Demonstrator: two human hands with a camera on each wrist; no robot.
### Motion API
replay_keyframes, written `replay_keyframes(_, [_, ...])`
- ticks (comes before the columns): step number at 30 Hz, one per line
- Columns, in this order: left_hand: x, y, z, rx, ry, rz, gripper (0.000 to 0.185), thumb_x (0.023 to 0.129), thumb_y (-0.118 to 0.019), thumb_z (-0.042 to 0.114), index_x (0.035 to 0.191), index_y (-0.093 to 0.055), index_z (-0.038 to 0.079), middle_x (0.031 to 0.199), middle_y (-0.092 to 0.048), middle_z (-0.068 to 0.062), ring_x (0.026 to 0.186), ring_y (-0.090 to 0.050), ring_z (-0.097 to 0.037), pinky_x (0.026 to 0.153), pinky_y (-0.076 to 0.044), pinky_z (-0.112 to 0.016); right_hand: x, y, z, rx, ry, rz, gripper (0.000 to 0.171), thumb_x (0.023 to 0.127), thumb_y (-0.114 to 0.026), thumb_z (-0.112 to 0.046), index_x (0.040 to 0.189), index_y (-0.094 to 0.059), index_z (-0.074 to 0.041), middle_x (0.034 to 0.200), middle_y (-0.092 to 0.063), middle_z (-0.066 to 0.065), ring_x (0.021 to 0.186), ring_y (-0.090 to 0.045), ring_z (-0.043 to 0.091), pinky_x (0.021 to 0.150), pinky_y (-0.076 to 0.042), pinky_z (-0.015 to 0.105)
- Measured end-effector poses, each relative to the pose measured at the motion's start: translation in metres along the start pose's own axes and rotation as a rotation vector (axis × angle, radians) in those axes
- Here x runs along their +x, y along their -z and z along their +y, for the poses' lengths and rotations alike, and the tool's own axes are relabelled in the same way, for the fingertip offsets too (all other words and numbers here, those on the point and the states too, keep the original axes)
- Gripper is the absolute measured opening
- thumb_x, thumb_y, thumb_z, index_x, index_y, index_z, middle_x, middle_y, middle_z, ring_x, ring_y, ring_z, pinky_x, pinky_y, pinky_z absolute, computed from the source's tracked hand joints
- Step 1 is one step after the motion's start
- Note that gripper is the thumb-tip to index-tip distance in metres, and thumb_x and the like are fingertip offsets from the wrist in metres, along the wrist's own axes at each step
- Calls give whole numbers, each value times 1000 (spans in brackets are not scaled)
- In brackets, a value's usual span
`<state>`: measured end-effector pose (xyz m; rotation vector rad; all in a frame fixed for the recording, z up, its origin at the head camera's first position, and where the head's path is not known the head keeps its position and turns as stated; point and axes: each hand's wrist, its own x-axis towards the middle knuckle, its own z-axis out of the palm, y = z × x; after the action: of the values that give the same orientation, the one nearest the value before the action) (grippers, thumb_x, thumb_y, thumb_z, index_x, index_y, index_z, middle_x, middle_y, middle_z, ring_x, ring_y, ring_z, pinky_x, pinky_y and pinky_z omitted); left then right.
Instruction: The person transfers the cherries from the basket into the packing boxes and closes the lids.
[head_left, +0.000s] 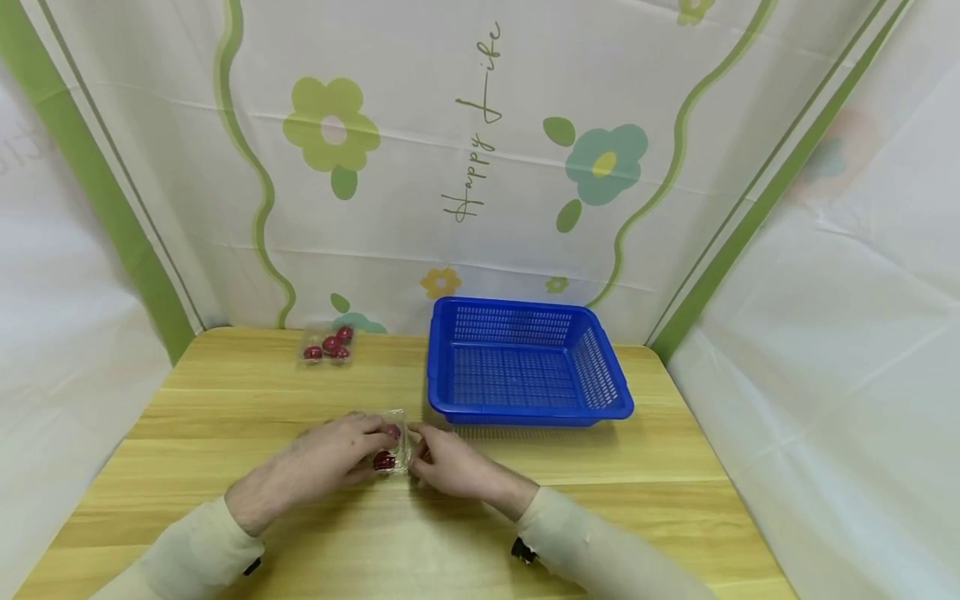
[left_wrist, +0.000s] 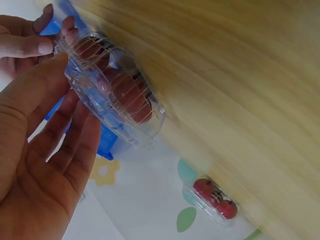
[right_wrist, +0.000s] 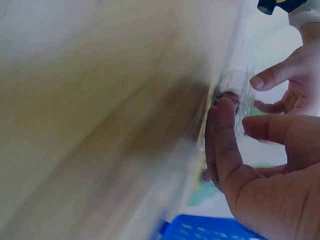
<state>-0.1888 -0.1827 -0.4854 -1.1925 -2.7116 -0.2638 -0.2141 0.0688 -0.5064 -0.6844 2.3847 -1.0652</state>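
Note:
A clear plastic clamshell box with red, round, fruit-like pieces in it is between the two hands, at the front middle of the table. My left hand holds its left side, thumb at the lid edge and fingers bent beside it. The right hand pinches the opposite edge between thumb and fingers, as the right wrist view shows. Part of the box is hidden under the left fingers in the head view. Farther back on the left lies a second clear box with several similar red pieces.
A blue plastic basket with mesh sides stands right of centre, just behind the right hand; no contents show in it. The wooden table meets a white patterned curtain at its back, and more curtain hangs at both sides.

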Motion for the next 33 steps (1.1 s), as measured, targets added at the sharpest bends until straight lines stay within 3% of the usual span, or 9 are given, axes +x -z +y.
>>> replay_keyframes(4, [-1, 0, 0, 9, -14, 16, 38, 94, -100, 15, 129, -86, 12, 131, -83, -6, 118, -82, -27, 103, -74, -45, 6, -4, 3, 181, -37, -17, 73, 112, -70, -1, 178, -39, 3, 101, -79, 9, 73, -76, 18, 65, -65, 24])
replay_keyframes(9, [-2, 0, 0, 16, -15, 13, 39, 94, -100, 13, 130, -85, 11, 134, -83, -6, 120, -82, -28, 104, -73, -46, 10, -9, 3, 419, -111, -32, 82, 111, -65, 7, 184, -27, -2, 99, -77, 20, 75, -74, 22, 67, -74, 37])
replay_keyframes(13, [-2, -1, 0, 11, -10, 14, 40, 95, -99, 11, 132, -85, 11, 136, -83, -7, 121, -82, -29, 105, -73, -47, 11, -10, 1, 510, -159, -47, 88, 110, -62, 10, 186, -22, -6, 96, -72, 16, 75, -71, 20, 68, -73, 33])
replay_keyframes(22, [-6, -4, -3, -48, 3, 11, 38, 97, -97, 14, 133, -85, 12, 138, -82, -7, 127, -81, -31, 108, -72, -50, 12, -12, -5, 604, -219, -70, 88, 113, -54, 11, 189, -13, -10, 92, -62, 11, 70, -66, 19, 63, -67, 24])
replay_keyframes(33, [-14, -5, -4, -86, 27, 6, 41, 95, -98, 9, 134, -85, 13, 139, -81, -7, 126, -81, -32, 105, -73, -49, 13, -14, -6, 646, -229, -29, 94, 106, -53, 15, 188, -17, -11, 91, -58, 9, 66, -63, 18, 60, -65, 22])
